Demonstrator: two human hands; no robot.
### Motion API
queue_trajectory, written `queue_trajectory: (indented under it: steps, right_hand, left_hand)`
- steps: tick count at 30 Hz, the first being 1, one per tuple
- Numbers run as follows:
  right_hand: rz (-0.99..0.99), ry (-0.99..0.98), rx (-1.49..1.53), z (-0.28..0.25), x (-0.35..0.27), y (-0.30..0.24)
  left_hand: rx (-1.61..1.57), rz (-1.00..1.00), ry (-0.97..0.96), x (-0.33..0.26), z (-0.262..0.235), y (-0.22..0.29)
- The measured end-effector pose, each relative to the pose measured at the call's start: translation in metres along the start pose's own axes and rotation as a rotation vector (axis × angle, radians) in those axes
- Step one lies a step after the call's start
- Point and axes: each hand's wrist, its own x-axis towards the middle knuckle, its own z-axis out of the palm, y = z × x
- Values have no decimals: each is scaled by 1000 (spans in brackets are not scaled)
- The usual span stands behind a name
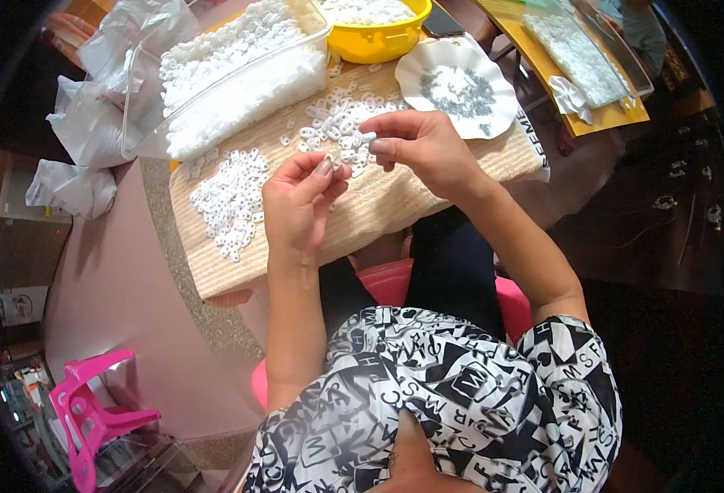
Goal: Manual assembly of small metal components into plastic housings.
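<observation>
My right hand (421,146) pinches a small white plastic piece (367,136) between thumb and forefinger above a beige woven mat (378,201). My left hand (300,201) is curled just left of it, fingertips pinched on another tiny white piece (330,164) that is mostly hidden. Two loose heaps of small white plastic pieces lie on the mat, one heap (229,197) left of my left hand and one heap (337,119) beyond my fingers.
A clear plastic tub (239,74) full of white pieces sits at the back left. A yellow bowl (374,29) and a white scalloped dish (458,86) of small dark metal parts stand behind. Plastic bags (91,123) lie left. A pink stool (91,415) stands lower left.
</observation>
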Motion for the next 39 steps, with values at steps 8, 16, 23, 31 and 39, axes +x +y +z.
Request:
queue_trajectory:
  steps: [8,16,23,31,39]
  right_hand:
    - [279,-90,470,3,-33,-12]
    - [257,-91,344,11,-57,-18]
    - [162,-83,232,15,-64,-22]
    - [153,-92,183,17,-66,-30]
    - [55,-63,57,20,-69,-27]
  left_hand:
    - [-55,-35,-72,-47,17,1]
    - [-19,-18,-94,-63,19,-8]
    - [-3,14,-67,-70,23,-9]
    - [44,55,-61,-71,22,-10]
    - [74,96,-71,-72,23,-10]
